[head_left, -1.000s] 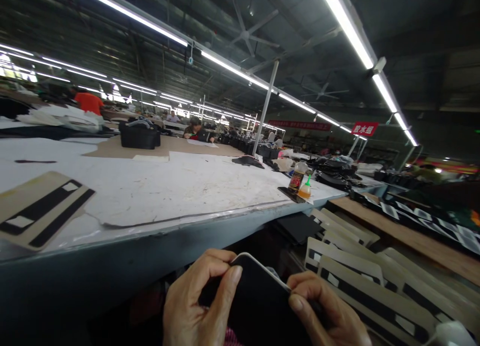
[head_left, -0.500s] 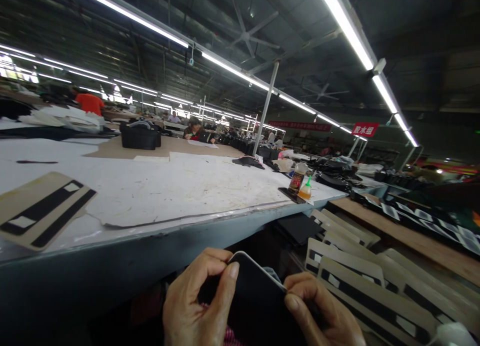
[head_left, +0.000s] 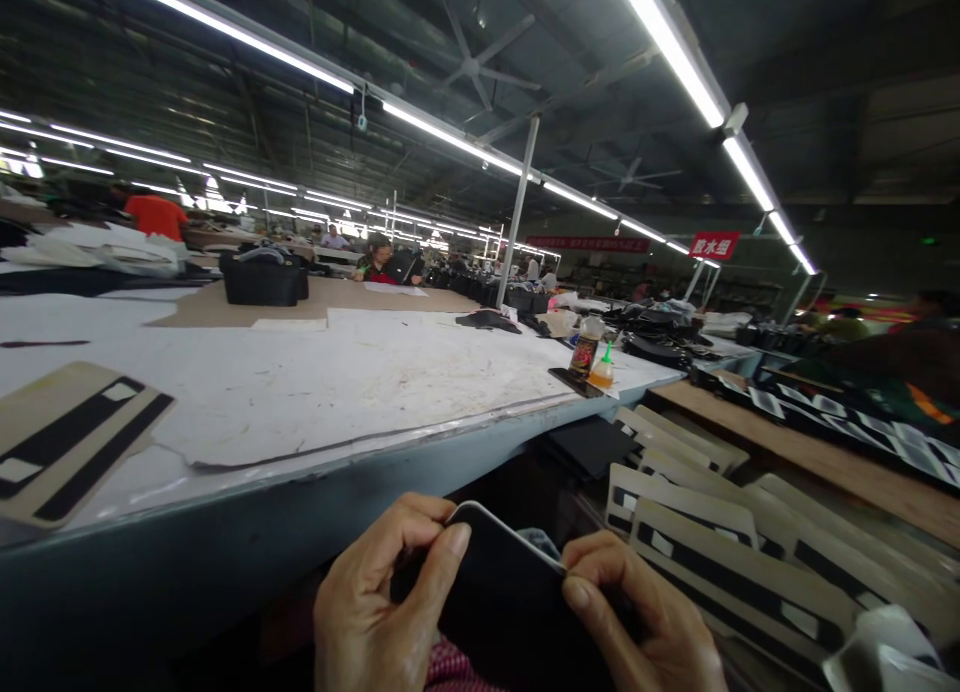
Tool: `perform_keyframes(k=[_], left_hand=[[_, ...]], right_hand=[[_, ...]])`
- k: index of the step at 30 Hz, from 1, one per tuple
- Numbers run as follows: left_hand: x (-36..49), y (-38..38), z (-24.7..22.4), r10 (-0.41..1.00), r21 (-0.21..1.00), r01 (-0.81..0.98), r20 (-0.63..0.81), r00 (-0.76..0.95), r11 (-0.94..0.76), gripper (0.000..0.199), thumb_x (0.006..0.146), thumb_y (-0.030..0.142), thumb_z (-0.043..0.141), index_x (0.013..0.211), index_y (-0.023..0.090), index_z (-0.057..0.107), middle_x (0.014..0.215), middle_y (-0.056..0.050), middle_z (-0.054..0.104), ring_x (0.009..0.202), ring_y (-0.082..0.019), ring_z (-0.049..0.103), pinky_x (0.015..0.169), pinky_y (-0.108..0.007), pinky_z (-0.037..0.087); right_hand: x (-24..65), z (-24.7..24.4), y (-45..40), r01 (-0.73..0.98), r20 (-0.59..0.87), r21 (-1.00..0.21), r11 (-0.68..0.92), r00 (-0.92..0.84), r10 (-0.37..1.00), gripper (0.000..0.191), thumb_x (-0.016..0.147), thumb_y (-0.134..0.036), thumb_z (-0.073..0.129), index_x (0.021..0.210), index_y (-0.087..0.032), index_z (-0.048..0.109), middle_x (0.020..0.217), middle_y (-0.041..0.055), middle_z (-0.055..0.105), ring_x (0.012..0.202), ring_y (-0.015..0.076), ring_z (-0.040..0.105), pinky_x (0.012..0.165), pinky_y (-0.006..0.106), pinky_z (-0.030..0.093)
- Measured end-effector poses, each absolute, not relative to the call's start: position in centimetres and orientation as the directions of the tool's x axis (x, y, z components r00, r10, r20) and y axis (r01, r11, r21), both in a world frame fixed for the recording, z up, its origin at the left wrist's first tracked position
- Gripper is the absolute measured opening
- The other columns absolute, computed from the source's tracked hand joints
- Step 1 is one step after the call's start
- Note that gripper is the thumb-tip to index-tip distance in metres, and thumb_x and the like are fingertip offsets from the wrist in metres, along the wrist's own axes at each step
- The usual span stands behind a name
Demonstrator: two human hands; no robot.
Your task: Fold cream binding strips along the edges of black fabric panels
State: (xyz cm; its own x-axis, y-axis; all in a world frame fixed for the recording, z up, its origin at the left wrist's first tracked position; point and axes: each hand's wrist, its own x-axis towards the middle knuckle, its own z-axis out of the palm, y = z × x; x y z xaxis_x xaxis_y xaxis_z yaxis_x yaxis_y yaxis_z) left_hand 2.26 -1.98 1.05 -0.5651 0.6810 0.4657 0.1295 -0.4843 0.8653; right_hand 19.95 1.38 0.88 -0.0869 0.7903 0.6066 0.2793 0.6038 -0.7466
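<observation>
A black panel [head_left: 514, 612] with a pale edge and a rounded corner is held up low in front of me, below the table's edge. My left hand [head_left: 390, 592] pinches its rounded corner between thumb and fingers. Further along the same pale edge, at its right end, my right hand [head_left: 634, 612] pinches the rim. The lower part of the panel runs out of view. Beyond my right hand lie several beige panels [head_left: 739, 572] with black strips and whitish patches, overlapping one another.
On the white-covered table [head_left: 360, 372] lies another beige panel [head_left: 75, 437] at left. A black bag [head_left: 262, 275] stands farther back. A dark-labelled bottle [head_left: 585, 350] and a green-tipped glue bottle [head_left: 603, 369] stand near the right edge. A person [head_left: 384, 260] sits across the table.
The view has shifted slightly, so the surroundings sit a little farther left. Both hands keep their pinch on the black panel's edge. The person across the table has raised a black piece.
</observation>
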Motion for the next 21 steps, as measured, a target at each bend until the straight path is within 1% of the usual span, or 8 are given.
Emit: perform_keyframes(k=[4, 6, 10, 14, 16, 19, 21], left_hand=[[2.4, -1.9, 0.7, 0.645, 0.854, 0.192, 0.496, -0.582, -0.483, 0.023, 0.086, 0.027, 0.072, 0.064, 0.023, 0.065, 0.083, 0.004, 0.071, 0.071, -0.012, 0.064, 0.069, -0.022, 0.046], [2.5, -1.8, 0.7, 0.617, 0.841, 0.237, 0.522, -0.589, -0.486, 0.022, 0.086, 0.026, 0.072, 0.066, 0.023, 0.065, 0.085, 0.004, 0.073, 0.073, -0.013, 0.066, 0.072, -0.022, 0.047], [2.5, -1.7, 0.7, 0.583, 0.818, 0.283, 0.56, -0.588, -0.5, 0.02, 0.085, 0.024, 0.072, 0.066, 0.025, 0.066, 0.085, 0.007, 0.074, 0.076, -0.011, 0.066, 0.075, -0.019, 0.047], [2.5, -1.5, 0.7, 0.588, 0.807, 0.272, 0.574, -0.569, -0.525, 0.021, 0.086, 0.022, 0.071, 0.067, 0.026, 0.065, 0.083, 0.009, 0.073, 0.074, -0.009, 0.065, 0.072, -0.016, 0.047], [2.3, -1.5, 0.6, 0.578, 0.793, 0.287, 0.594, -0.56, -0.537, 0.021, 0.086, 0.02, 0.072, 0.067, 0.025, 0.064, 0.083, 0.008, 0.072, 0.073, -0.009, 0.065, 0.07, -0.016, 0.047], [1.8, -1.3, 0.1, 0.584, 0.766, 0.317, 0.635, -0.505, -0.56, 0.021, 0.089, 0.018, 0.071, 0.07, 0.025, 0.064, 0.085, 0.008, 0.071, 0.071, -0.009, 0.065, 0.066, -0.015, 0.049], [1.4, -1.3, -0.2, 0.606, 0.748, 0.33, 0.662, -0.442, -0.576, 0.021, 0.092, 0.018, 0.069, 0.073, 0.026, 0.064, 0.087, 0.007, 0.071, 0.067, -0.009, 0.066, 0.062, -0.016, 0.051]], right_hand=[[20.4, 0.8, 1.8, 0.322, 0.608, -0.702, 0.636, -0.196, 0.77, 0.033, 0.096, -0.042, 0.066, 0.069, -0.022, 0.067, 0.077, 0.0017, 0.07, 0.065, 0.0164, 0.066, 0.061, 0.021, 0.052], [20.6, 0.8, 1.9, 0.337, 0.614, -0.684, 0.647, -0.213, 0.76, 0.031, 0.097, -0.038, 0.065, 0.07, -0.022, 0.066, 0.077, 0.0014, 0.07, 0.066, 0.0162, 0.067, 0.061, 0.021, 0.053], [20.6, 0.8, 2.1, 0.336, 0.607, -0.688, 0.643, -0.22, 0.764, 0.031, 0.097, -0.037, 0.064, 0.07, -0.022, 0.065, 0.077, 0.0008, 0.07, 0.066, 0.0156, 0.067, 0.062, 0.02, 0.052], [20.2, 0.8, 1.9, 0.297, 0.575, -0.751, 0.59, -0.145, 0.805, 0.037, 0.095, -0.046, 0.066, 0.067, -0.022, 0.065, 0.076, 0.0018, 0.069, 0.065, 0.0169, 0.064, 0.061, 0.023, 0.051], [20.0, 0.7, 1.7, 0.268, 0.564, -0.775, 0.572, -0.114, 0.818, 0.037, 0.094, -0.047, 0.068, 0.067, -0.022, 0.065, 0.076, 0.0017, 0.068, 0.065, 0.0166, 0.063, 0.062, 0.023, 0.05], [19.8, 0.7, 1.5, 0.236, 0.578, -0.778, 0.583, -0.096, 0.81, 0.033, 0.094, -0.043, 0.069, 0.068, -0.023, 0.065, 0.077, 0.0004, 0.068, 0.066, 0.0151, 0.062, 0.064, 0.022, 0.049], [19.7, 0.7, 1.2, 0.225, 0.604, -0.761, 0.608, -0.092, 0.791, 0.029, 0.094, -0.038, 0.068, 0.07, -0.023, 0.065, 0.078, -0.0011, 0.069, 0.067, 0.0136, 0.063, 0.067, 0.02, 0.049]])
